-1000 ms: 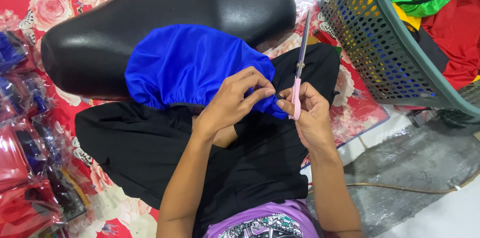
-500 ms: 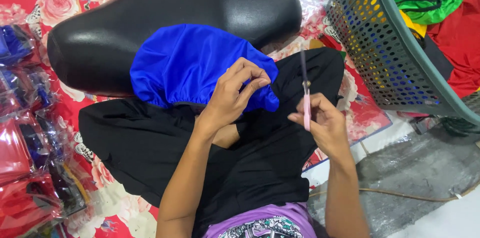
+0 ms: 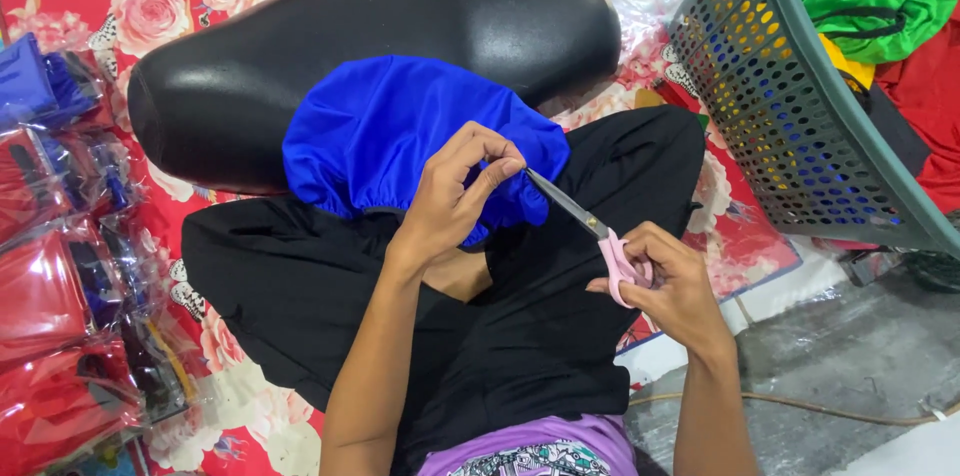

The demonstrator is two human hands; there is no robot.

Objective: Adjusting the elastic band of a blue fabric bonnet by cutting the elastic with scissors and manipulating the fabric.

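The left hand (image 3: 450,201) is pinching the edge of the blue fabric cover (image 3: 400,131) draped over the black seat (image 3: 370,46), fingers closed on it, while the right hand (image 3: 665,281) is gripping pink-handled scissors (image 3: 590,231), seemingly trimming; blades must meet the pinched edge.

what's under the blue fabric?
The blue fabric drapes over the black motorcycle seat and black cloth. The left hand pinches its edge; anything beneath the covered part is hidden.
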